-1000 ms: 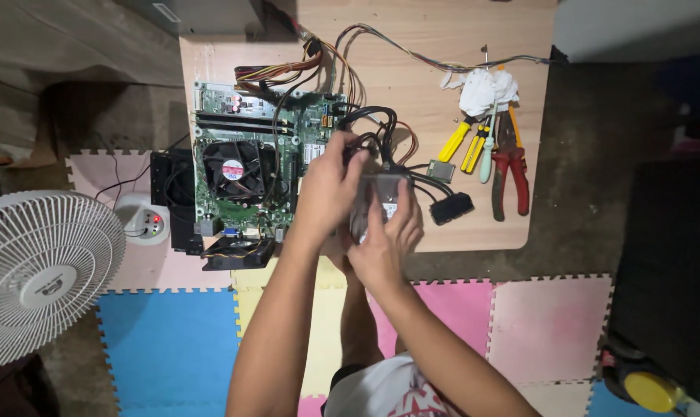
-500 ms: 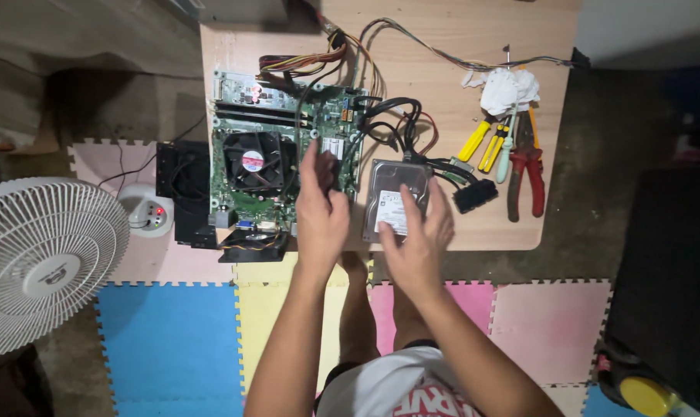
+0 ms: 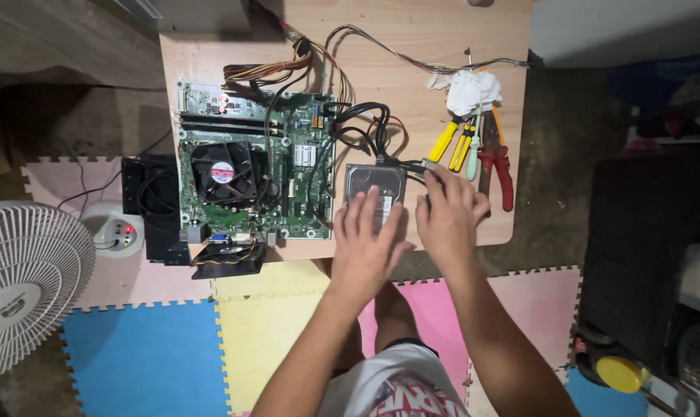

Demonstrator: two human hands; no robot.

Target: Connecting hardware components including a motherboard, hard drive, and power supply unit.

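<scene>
Head view: left hand (image 3: 368,245) flat, fingers spread on hard drive (image 3: 375,188), right hand (image 3: 449,216) spread at its 3 o'clock edge by cables (image 3: 365,127). Drive near worktop (image 3: 412,85) front edge, motherboard (image 3: 256,174) at 9. Tugging could yank connector, imo.

A white rectangular label (image 3: 382,210) sits on the hard drive, half covered by the left hand's (image 3: 368,245) fingertips. Well left of that hand, a round red-and-white sticker (image 3: 223,171) marks the cooler fan's hub.

White fan (image 3: 26,282), red pliers (image 3: 498,166), foam mats (image 3: 145,359).
</scene>
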